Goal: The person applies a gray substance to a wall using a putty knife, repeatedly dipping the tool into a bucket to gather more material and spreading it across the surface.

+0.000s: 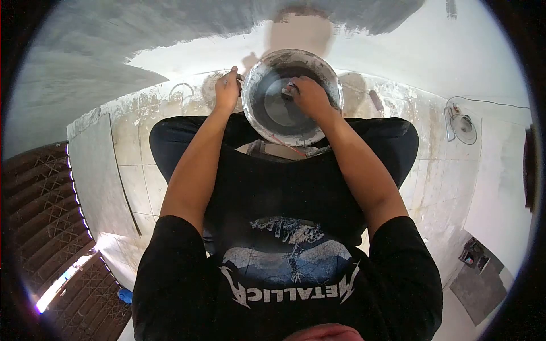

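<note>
A round bucket (254, 129) with a paint-smeared rim stands between my bent legs, with grey wet material (278, 108) inside. My right hand (307, 95) reaches into it, fingers closed around a small dark-and-light handle or tool (290, 89) whose lower part is hard to make out. Just left of the bucket, my left hand (227, 90) is closed with the thumb up, around something at the rim's side that is mostly hidden. A thin red strip (289, 146) lies along the bucket's near edge.
Ahead rises a wall (199, 54), partly coated grey, partly white. Tiled floor (133, 149) is splattered. A fan (463, 126) with a cord is at the right, dark items (473, 256) lie lower right, a grey board (99, 176) is at the left, beside a brown shutter (42, 221).
</note>
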`<control>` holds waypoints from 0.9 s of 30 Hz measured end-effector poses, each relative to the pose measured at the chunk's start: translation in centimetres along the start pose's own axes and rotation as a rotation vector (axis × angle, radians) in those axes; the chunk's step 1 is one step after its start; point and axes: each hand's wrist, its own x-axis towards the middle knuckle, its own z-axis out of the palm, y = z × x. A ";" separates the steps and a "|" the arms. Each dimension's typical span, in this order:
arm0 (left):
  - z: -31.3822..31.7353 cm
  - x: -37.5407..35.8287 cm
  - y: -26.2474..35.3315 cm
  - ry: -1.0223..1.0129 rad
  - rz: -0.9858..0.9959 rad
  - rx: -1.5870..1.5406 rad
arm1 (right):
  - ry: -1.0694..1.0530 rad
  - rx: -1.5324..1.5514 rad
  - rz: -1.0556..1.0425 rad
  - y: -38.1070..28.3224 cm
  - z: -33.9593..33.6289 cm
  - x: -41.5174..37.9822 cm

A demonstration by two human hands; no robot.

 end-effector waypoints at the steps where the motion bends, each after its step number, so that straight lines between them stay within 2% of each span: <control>1: 0.1 0.0 0.1 -0.004 -0.004 0.016 | 0.015 0.003 -0.004 -0.3 -0.3 0.2; 5: -0.2 0.2 0.8 -0.016 -0.028 0.017 | 0.047 0.099 -0.045 -1.8 -1.6 1.3; 8: -0.2 0.3 -0.4 0.003 -0.002 0.010 | -0.040 0.041 -0.133 0.0 0.6 0.1; 14: -0.3 0.6 0.1 -0.021 -0.020 -0.012 | 0.008 0.114 -0.054 -1.8 -0.9 0.9; 17: -0.3 0.5 0.4 -0.007 -0.014 0.003 | -0.046 0.087 0.001 -3.1 -1.5 0.9; 20: 0.2 0.2 -0.7 0.025 0.026 0.034 | -0.108 -0.051 -0.072 -0.7 1.0 -1.0; 23: -0.2 0.7 -0.5 -0.008 0.003 0.052 | 0.003 0.049 -0.122 -0.5 0.8 -0.1; 26: -0.6 1.1 0.2 -0.041 -0.034 0.049 | -0.055 0.067 0.004 -3.0 -1.0 1.4; 27: -0.6 0.9 0.3 -0.046 -0.040 0.045 | -0.054 0.043 -0.029 -2.6 -0.6 1.1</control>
